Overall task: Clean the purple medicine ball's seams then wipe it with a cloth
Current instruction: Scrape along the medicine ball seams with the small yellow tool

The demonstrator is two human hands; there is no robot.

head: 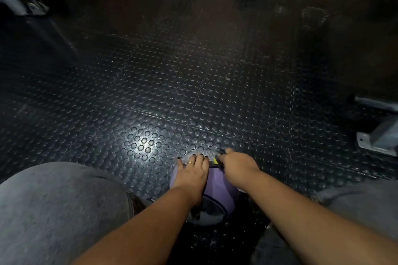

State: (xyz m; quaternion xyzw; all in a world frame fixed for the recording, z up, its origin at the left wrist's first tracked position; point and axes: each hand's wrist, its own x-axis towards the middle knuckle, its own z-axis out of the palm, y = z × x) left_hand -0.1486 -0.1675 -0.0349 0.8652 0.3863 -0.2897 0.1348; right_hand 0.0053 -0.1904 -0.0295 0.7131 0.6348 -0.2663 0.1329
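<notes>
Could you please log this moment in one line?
left hand flat on round purple-and-grey medicine ball | right hand grips small yellow-and-black tool at its top

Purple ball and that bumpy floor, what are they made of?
The purple ball looks like matte vinyl or fake leather, maybe: smooth purple and grey panels joined by dark seams. The floor looks like black rubber, a bit shiny: its raised round studs catch the light.

The ball (217, 187) is sitting on the floor (150, 92) under the left hand (190, 173) and right hand (237, 165), a knee (58, 206) lying to its left, a bracket (377, 140) far right.
</notes>
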